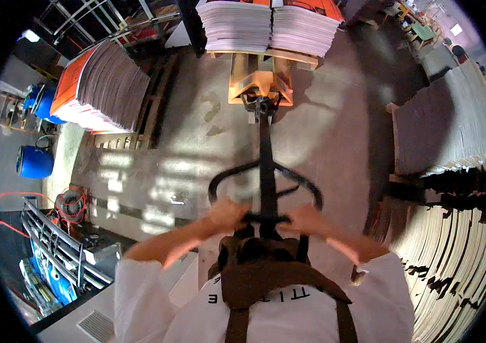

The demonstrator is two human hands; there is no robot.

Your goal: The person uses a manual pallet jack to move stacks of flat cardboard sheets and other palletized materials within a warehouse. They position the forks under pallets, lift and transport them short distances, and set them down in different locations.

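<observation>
Both of my hands are closed on the black handle (266, 154) of a yellow pallet jack (261, 86). My left hand (230, 214) wraps the near end of the handle on its left side. Opposite it, my right hand (302, 219) grips the right side, with the handle's shaft between the two. Beyond the handle, the jack's forks go in under a wooden pallet (294, 57). Two tall stacks of printed sheets (237, 27) with orange tops stand side by side on that pallet. My fingers are partly hidden behind the backs of my hands.
Another stack of orange-topped sheets (111, 86) stands on a pallet to the left. Tall paper stacks (451, 123) line the right side. Blue drums (35, 162), a red hose (23, 194) and metal rails (63, 240) are at far left. Concrete floor (334, 126) surrounds the jack.
</observation>
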